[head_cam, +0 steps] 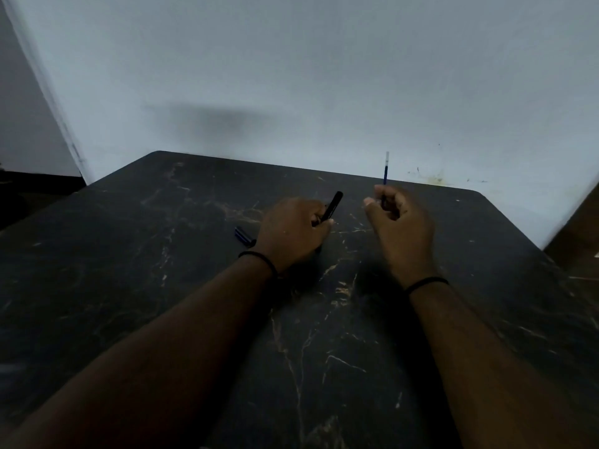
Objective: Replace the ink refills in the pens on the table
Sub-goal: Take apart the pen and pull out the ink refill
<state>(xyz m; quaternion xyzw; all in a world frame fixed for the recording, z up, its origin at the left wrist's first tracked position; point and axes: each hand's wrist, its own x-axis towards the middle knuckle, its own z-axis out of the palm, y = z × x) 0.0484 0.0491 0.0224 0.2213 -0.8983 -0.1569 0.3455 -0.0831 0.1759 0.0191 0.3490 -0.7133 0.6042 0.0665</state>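
Two hands over a dark marble table (162,286), each holding a pen part.

The left hand (293,231) grips a black pen barrel (332,207) pointing up and away; the right hand (400,222), apart from it, pinches a blue refill (385,171) upright. Another pen (243,236) lies just left.

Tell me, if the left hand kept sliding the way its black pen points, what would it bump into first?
Probably nothing: past the left hand and black pen lies bare table, then the wall. Depth is unclear.
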